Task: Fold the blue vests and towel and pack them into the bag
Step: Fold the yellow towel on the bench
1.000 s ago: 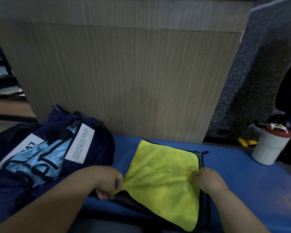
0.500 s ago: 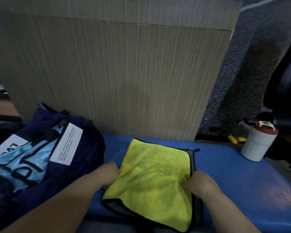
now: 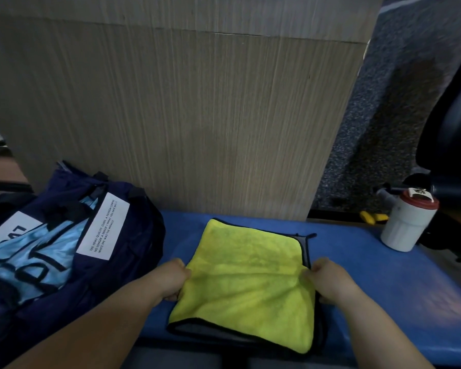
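Note:
A yellow towel (image 3: pixel 248 275) with a black hem and grey underside lies folded on the blue surface (image 3: pixel 383 288) in front of me. My left hand (image 3: pixel 172 279) pinches its left edge halfway down. My right hand (image 3: pixel 326 280) pinches the right edge at the same height. A crease runs across the towel between the two hands. To the left sits the dark blue bag (image 3: pixel 123 235) with white labels, and light blue vest fabric (image 3: pixel 37 259) with black lettering shows in its opening.
A white jar with a red lid (image 3: pixel 407 222) stands at the back right of the blue surface. A wooden panel (image 3: pixel 184 115) rises right behind the towel. A black chair (image 3: pixel 453 129) is at the far right, with yellow items (image 3: pixel 374 217) on the floor.
Both hands have slid apart to the towel's side edges and moved slightly away from me. The towel now lies flatter and wider, with its near fold spread out.

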{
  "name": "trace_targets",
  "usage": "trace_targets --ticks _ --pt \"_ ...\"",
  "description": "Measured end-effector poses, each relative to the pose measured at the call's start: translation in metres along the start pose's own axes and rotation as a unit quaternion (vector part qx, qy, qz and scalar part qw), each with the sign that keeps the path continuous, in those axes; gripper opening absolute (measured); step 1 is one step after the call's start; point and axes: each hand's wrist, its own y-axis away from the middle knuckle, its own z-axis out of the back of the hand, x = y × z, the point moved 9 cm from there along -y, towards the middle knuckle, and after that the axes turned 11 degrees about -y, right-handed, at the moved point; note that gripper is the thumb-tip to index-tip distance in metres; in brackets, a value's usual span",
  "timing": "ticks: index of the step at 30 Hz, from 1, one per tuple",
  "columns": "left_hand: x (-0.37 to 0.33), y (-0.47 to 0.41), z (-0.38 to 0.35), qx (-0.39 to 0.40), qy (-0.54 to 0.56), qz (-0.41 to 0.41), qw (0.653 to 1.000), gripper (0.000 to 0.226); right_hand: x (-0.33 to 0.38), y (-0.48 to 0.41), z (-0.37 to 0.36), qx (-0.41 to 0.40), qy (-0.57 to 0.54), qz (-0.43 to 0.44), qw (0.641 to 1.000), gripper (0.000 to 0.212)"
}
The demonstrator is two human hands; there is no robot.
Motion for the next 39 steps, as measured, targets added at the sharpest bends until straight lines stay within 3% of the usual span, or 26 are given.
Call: trace_targets --ticks 3,6,8,10,15,18,20,23,27,34,39 --pt "0.005 -0.003 0.0 -0.006 -0.002 0.001 1.0 0.016 -0.007 0.003 -0.007 0.022 -0.133 -0.023 0.991 0.031" --pt "0.007 -0.002 0.0 -0.012 0.028 -0.008 1.0 0.017 -0.011 0.012 -0.025 0.119 -0.222 -0.054 0.966 0.058" --pt "0.008 0.0 0.001 -0.02 0.05 -0.017 0.998 0.019 -0.012 0.018 -0.035 0.171 -0.148 -0.039 0.973 0.066" --pt "0.01 -0.001 0.006 -0.042 0.015 -0.034 0.998 0.021 -0.012 0.018 -0.036 0.174 -0.102 -0.012 0.979 0.057" --pt "0.008 -0.007 0.014 -0.105 -0.127 -0.072 0.984 0.022 -0.011 0.014 -0.013 0.145 -0.124 0.022 0.982 0.033" --pt "0.007 -0.008 0.01 -0.096 -0.19 -0.071 0.975 0.027 -0.015 0.022 -0.014 0.178 -0.003 0.004 0.984 0.041" --pt "0.009 -0.008 0.008 -0.075 -0.209 -0.053 0.974 0.033 -0.018 0.023 -0.018 0.196 0.019 -0.012 0.98 0.05" --pt "0.002 -0.006 0.006 -0.059 -0.226 -0.04 0.971 0.042 -0.014 0.015 -0.017 0.148 -0.032 0.008 0.988 0.038" --pt "-0.012 -0.011 0.012 -0.108 -0.254 -0.032 0.961 0.047 -0.01 -0.008 -0.01 0.042 -0.131 0.028 0.99 0.02" --pt "-0.021 -0.043 0.022 -0.16 -0.255 0.002 0.954 0.04 0.001 -0.043 -0.008 -0.037 -0.205 0.002 0.978 0.057" --pt "-0.03 -0.051 0.022 -0.176 -0.304 -0.006 0.936 0.036 0.015 -0.059 -0.01 -0.079 -0.147 0.027 0.986 0.026"
